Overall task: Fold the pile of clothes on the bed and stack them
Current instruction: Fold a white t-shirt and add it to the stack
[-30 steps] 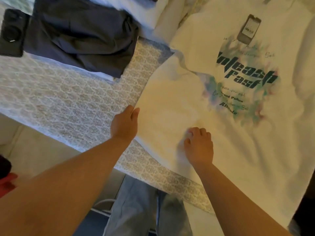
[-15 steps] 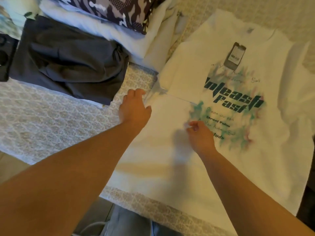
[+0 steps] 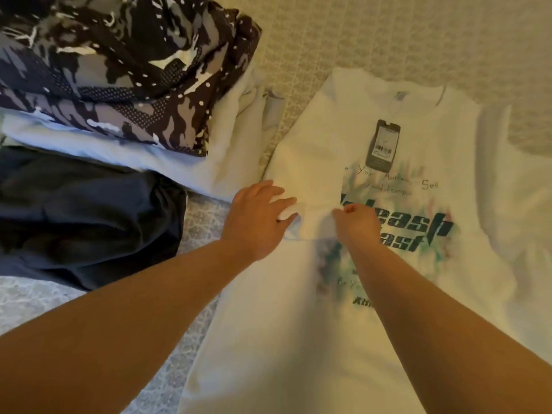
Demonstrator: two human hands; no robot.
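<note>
A black hang tag (image 3: 383,145) with a barcode label.

The right hand (image 3: 357,224) and forearm cover the start of the big print on the white t-shirt (image 3: 343,150), its hem runs off the bottom edge, the hang tag (image 3: 383,146) text is too tiny to read, and the camo garment (image 3: 119,70) gets cropped top-left.

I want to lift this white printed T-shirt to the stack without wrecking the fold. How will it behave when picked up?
Probably floppy: the white T-shirt lies flat and creases where the right hand pinches it and the left hand presses its folded sleeve. Likely light, thin cloth. The dark hang tag looks loose and may swing or slide.
</note>
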